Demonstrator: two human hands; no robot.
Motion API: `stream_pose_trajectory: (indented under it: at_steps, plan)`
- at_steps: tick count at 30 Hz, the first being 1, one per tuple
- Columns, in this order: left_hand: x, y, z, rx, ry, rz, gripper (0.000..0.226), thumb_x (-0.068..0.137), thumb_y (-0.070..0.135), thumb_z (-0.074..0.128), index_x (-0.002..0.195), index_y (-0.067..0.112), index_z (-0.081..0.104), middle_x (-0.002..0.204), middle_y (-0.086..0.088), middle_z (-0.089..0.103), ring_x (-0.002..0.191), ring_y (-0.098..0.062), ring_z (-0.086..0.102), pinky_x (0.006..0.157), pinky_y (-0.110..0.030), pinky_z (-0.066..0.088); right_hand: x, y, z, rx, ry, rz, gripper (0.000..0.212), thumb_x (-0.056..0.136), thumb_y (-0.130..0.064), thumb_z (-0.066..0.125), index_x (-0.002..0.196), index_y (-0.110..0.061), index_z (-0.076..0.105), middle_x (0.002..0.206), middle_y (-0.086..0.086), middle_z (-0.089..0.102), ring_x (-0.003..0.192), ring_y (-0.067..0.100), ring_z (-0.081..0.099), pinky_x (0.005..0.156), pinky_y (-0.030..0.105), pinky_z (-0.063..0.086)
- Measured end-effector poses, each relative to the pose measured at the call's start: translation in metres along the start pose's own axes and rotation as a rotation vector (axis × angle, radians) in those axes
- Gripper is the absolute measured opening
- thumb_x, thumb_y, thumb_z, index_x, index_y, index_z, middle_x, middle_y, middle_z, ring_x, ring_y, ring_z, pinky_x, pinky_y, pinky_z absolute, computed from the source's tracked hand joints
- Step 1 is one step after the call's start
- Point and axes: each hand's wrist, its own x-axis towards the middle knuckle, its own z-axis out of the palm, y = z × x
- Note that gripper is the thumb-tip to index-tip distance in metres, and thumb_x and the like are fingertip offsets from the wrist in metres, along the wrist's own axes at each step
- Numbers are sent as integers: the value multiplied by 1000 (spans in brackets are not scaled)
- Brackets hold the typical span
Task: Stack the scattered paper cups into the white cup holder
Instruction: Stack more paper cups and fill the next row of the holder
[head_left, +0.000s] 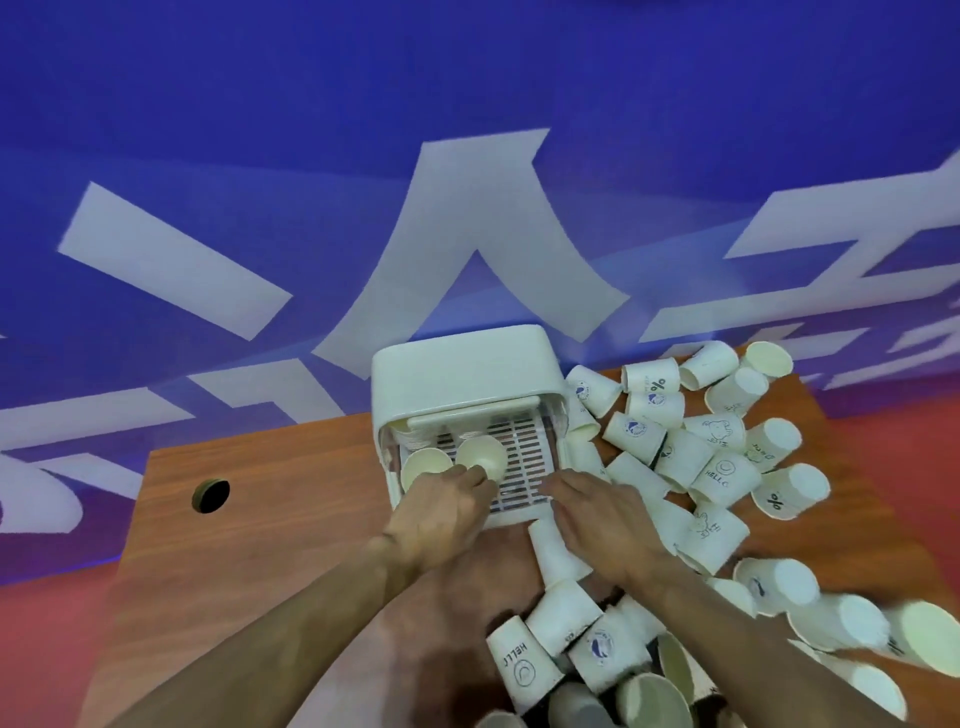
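Head view, HELLO and % cups (719, 475), left hand (441, 514) touching cup (480, 454), right hand (597, 519) flat

Open wood of the table (270, 545) runs wide on the left, broken only by a round hole (210, 496); a hand could pass there up to the left wall of the holder (383, 415); its hood (467, 364) covers the far part, and the opening faces near; inside, two cups (480, 454) fill the left of the grate (524, 452), whose right half is bare; the left hand (441, 514) sits at the mouth's left, fingertips at one cup; the right hand (597, 512) lies flat across the near right corner; a loose pile (717, 467) crowds the right, touching the holder's right wall; more cups (566, 623) clog the near edge between the forearms.
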Motion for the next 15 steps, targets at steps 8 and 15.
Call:
stream_pose_trajectory:
  at_steps: [8, 15]
  plan:
    - [91, 123, 6, -7, -3, 236, 7, 85, 20, 59, 88, 15, 62, 82, -2, 58, 70, -21, 55, 44, -31, 42, -94, 94, -50, -51, 25, 212, 24, 79, -15, 66, 100, -25, 71, 102, -11, 69, 80, 14, 67, 50, 27, 48]
    - [168, 234, 14, 47, -91, 330, 12, 90, 22, 53, 98, 17, 61, 95, -2, 60, 86, -23, 58, 56, -32, 46, -188, 189, -73, -83, -12, 427, 24, 86, -21, 48, 104, -30, 61, 105, -13, 62, 93, 14, 60, 56, 33, 49]
